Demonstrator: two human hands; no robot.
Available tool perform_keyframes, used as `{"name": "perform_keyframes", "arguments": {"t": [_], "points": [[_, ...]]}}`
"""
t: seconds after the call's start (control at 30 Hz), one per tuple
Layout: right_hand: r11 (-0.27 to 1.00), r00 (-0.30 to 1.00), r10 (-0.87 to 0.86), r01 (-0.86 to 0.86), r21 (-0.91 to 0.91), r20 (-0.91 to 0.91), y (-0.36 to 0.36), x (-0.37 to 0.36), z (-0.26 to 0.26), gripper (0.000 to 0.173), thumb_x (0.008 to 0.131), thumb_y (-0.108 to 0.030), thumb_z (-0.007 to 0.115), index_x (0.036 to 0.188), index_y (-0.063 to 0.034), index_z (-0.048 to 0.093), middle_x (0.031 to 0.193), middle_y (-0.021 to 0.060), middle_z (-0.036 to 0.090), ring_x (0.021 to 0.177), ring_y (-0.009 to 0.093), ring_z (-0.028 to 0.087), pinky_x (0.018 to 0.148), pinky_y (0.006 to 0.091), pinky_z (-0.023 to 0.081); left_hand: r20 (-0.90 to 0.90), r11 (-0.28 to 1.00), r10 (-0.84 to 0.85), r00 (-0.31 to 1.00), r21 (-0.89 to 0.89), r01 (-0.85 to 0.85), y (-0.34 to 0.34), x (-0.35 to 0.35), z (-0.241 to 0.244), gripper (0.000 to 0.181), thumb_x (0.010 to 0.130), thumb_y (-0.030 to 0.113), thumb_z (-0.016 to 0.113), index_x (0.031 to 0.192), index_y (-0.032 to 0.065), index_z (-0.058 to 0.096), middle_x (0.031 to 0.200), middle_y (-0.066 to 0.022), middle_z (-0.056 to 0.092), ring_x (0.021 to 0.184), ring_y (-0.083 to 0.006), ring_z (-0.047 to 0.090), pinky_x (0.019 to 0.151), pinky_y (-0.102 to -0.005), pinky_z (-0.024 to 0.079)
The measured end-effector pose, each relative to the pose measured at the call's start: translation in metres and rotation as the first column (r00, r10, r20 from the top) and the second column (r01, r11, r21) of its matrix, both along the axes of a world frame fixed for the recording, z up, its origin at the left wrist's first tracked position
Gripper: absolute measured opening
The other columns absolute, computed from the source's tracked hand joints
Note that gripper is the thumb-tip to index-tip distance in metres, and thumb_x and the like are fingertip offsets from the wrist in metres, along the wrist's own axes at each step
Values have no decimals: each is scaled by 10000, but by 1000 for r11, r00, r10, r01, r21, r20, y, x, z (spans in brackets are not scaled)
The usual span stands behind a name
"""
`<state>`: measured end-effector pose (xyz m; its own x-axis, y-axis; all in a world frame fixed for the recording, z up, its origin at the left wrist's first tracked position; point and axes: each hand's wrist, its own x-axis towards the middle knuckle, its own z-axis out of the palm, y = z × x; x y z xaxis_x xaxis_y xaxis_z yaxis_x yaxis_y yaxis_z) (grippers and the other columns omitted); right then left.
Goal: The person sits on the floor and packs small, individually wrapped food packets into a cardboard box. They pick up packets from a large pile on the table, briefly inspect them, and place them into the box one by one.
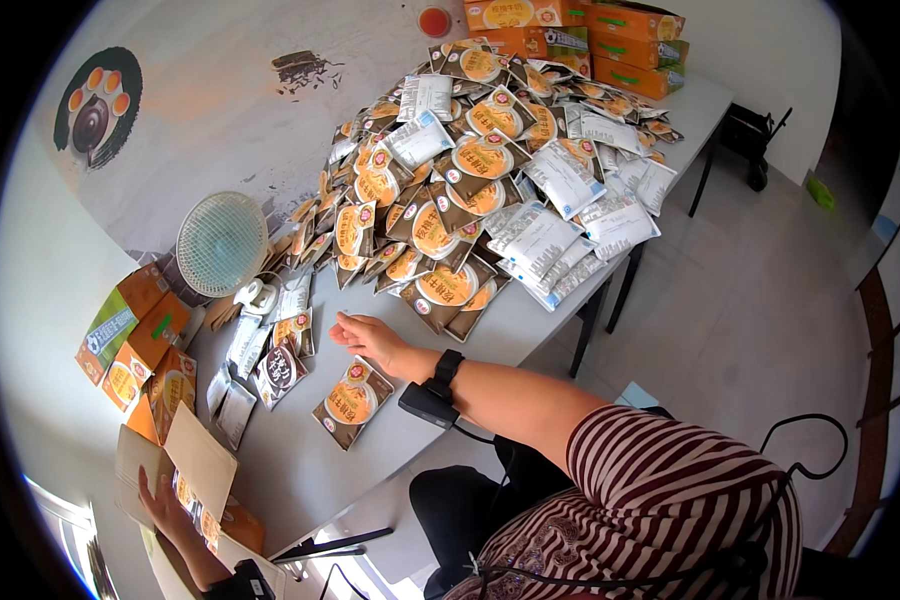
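My right hand (371, 341) is held over the grey table (300, 465), fingers pointing left, with nothing seen in it. Just below it a brown milk-drink pouch (354, 403) with an orange bowl picture lies flat, face up. My left hand (166, 504), at the lower left, is at an open cardboard carton (204, 459) that holds upright pouches (208, 527); its fingers are spread and no pouch shows in its grasp. Beyond my right hand rises a large heap of pouches (435, 225), some brown side up, some white side up.
A white fan (222, 244) stands by the wall, near a smaller group of pouches (279, 367), one dark with white writing. Orange boxes (157, 330) stand at the left; more boxes (637, 52) are stacked at the far end. A black cable (802, 465) runs beside my body.
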<state>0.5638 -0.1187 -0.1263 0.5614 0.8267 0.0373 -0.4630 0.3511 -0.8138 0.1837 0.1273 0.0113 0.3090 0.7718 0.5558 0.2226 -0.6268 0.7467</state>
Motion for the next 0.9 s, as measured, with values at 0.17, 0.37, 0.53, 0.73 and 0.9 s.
{"name": "perform_keyframes", "arguments": {"t": [0.17, 0.37, 0.53, 0.73, 0.9], "points": [[1000, 1000, 25, -24, -14, 16, -4, -1, 4, 560, 874, -561, 481, 1108, -57, 555, 1179, 87, 539, 1177, 201, 461, 1009, 364, 312, -381, 908, -291, 878, 179, 379, -129, 93, 2, 430, 817, 56, 575, 1237, 28, 486, 1246, -111, 505, 1206, -240, 426, 1025, -369, 295], [999, 999, 37, -37, 14, -4, -3, 0, 0, 563, 874, -560, 481, 1108, -54, 559, 1184, 93, 543, 1171, 210, 467, 991, 352, 330, -683, 836, -430, 591, -53, 547, -172, 155, -87, 1004, 622, 175, 796, 1434, 125, 209, 1436, -245, 214, 1351, -379, 168, 1083, -456, 205], [997, 996, 58, -54, 60, -65, 6, 0, -4, 527, 877, -536, 492, 1081, -56, 569, 1143, 100, 573, 1142, 201, 492, 970, 350, 351, -728, 866, -352, 588, -15, 500, -149, 179, -110, 1148, 533, 360, 840, 1444, 139, 177, 1435, -274, 207, 1352, -429, 134, 1072, -532, 150], [998, 985, 39, -31, 47, -168, -5, 6, -2, 542, 889, -504, 491, 1154, -32, 525, 1236, 116, 512, 1205, 221, 438, 1019, 351, 309, -684, 875, -403, 608, -93, 475, -142, 192, -123, 1120, 538, 421, 820, 1430, 107, 221, 1293, -199, 389, 1232, -376, 334, 1023, -504, 234], [1000, 993, 18, -17, 9, -117, -3, 3, -1, 580, 878, -459, 536, 1207, 15, 474, 1288, 168, 451, 1244, 271, 390, 1060, 364, 276, -606, 939, -307, 734, -66, 338, -152, 198, -123, 1084, 555, 365, 830, 1415, 73, 239, 1217, -200, 398, 1150, -352, 357, 1007, -427, 287]]}}
